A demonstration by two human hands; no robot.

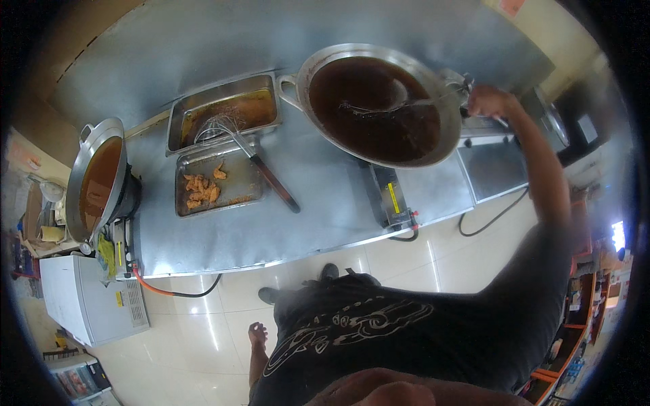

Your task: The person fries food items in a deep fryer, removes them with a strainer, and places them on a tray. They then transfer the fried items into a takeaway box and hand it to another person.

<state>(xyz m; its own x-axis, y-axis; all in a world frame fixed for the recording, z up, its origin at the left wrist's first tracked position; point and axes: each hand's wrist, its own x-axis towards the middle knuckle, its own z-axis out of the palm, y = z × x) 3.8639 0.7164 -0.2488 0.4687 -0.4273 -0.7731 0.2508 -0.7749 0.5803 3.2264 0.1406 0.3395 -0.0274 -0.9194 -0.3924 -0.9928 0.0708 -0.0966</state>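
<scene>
My right hand [490,101] grips the handle of a long metal skimmer [426,102] beyond the right rim of a large two-handled metal wok [454,137]. The skimmer's round head lies in the dark brown oil [376,134], partly under the surface. My left hand [258,334] hangs low beside my body over the floor tiles, with loosely curled fingers and nothing seen in it. A wire whisk [274,182] with a dark handle leans across a shallow metal tray [238,177]. Pieces of fried food [202,190] sit in that tray.
A deep steel pan [175,139] with oily residue stands behind the tray. At left, another wok [72,203] of brown oil sits on a burner. A gas burner [391,195] supports the large wok on the metal counter [315,218]. Hoses [172,293] hang off the front edge.
</scene>
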